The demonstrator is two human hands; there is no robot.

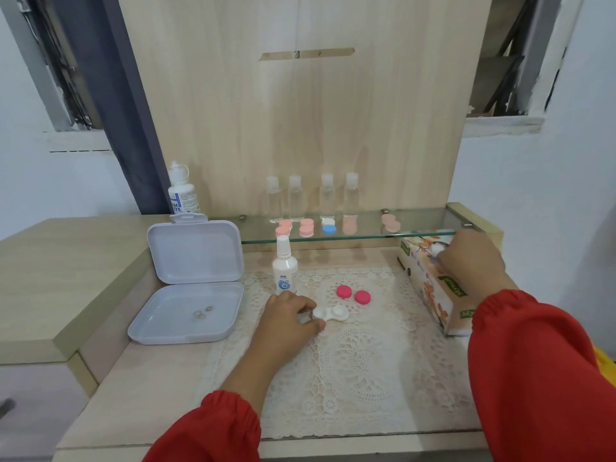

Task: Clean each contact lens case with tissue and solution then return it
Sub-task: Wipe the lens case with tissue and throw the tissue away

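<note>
The left hand point(289, 315) pinches the white contact lens case point(331, 314) on the lace mat point(360, 361), while the right hand point(473, 261) curls its fingers on tissue in the tissue box point(430, 288).

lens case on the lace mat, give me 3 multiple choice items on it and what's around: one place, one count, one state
1. Where are the pink caps?
A. in the lidded box
B. on the mat, right of the spray bottle
C. on the glass shelf

2. How many clear bottles stand on the glass shelf?
A. two
B. four
C. six

3. The white lens case is:
A. capped
B. uncapped
C. inside the tissue box

Key: 1 B, caps lie beside the spray bottle; 2 B, four clear bottles in a row; 3 B, both wells show open, left hand holding it.
</note>
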